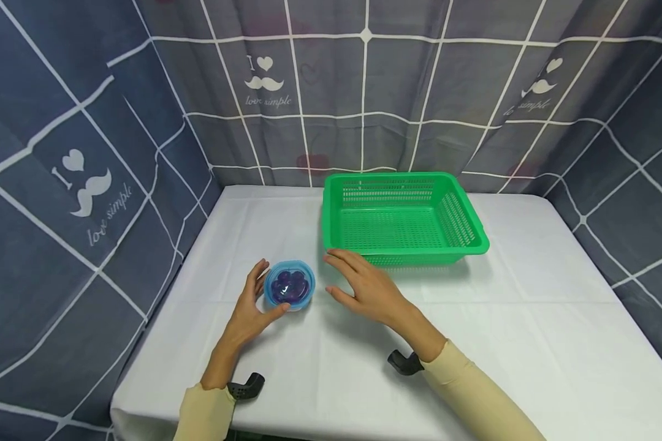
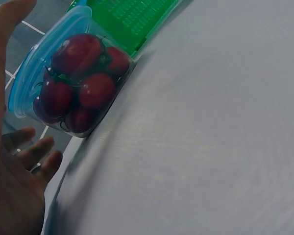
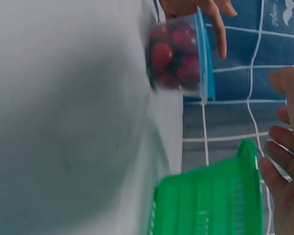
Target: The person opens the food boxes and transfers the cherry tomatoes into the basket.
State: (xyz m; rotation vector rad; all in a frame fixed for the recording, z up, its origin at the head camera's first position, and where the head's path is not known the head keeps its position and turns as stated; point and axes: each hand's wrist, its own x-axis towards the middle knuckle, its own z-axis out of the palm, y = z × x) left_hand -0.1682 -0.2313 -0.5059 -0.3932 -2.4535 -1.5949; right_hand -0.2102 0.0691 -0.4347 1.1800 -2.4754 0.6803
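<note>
A small clear tub (image 1: 289,285) with a blue lid (image 2: 27,81) stands upright on the white table. Through its wall show several small red tomatoes (image 2: 97,90) with green stems; from above, the lid tints them purple. My left hand (image 1: 251,315) curves loosely around the tub's left side, thumb near the front of the lid and relaxed fingers behind it. In the left wrist view those fingers (image 2: 50,164) are spread beside the tub, not wrapped round it. To the right of the tub, my right hand (image 1: 366,291) hovers with nothing in it, fingertips near the green basket (image 1: 403,252).
The green slotted plastic basket sits at the back of the table, right of the tub. A white cloth covers the table (image 1: 502,343). Grey curtains (image 1: 331,92) with white lines rise behind it and on both sides.
</note>
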